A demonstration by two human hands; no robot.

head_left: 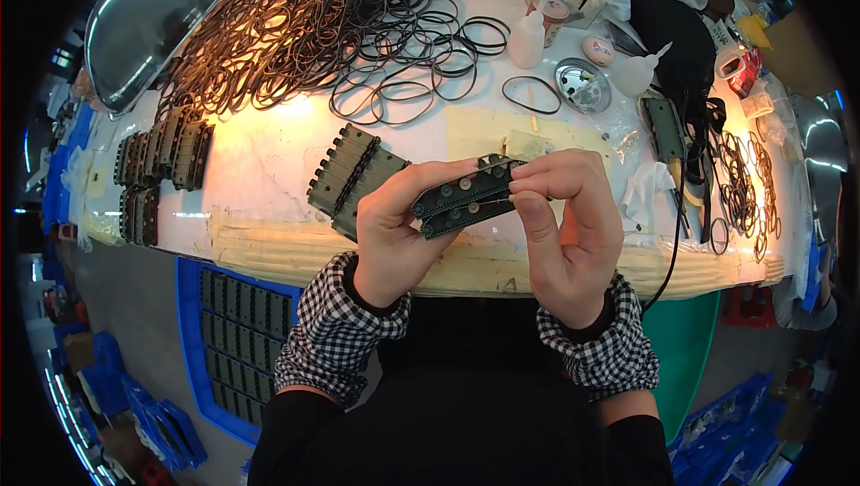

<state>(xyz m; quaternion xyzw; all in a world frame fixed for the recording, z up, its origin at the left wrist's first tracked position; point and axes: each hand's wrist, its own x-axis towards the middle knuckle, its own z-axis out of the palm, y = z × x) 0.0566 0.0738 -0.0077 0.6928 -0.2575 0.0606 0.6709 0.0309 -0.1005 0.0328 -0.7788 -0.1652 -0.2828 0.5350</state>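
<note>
A pair of dark green strips [461, 203], with small round metal studs along them, is held up between my two hands over the near edge of the table. My left hand [394, 235] is closed around their left end. Thumb and fingers of my right hand [580, 231] pinch the right end, and the fingertips hide part of it. Just beyond my left hand lies a row of similar green pieces [354, 172], side by side with a dark band across them. More studded pieces [161, 159] are stacked at the table's left.
A large heap of black loop bands [313, 29] covers the back left. White squeeze bottles [527, 41] and a round metal dish [582, 83] stand at the back right. A dark cable [674, 258] hangs over the front edge. Below left, a blue crate [193, 343] holds rows of green pieces.
</note>
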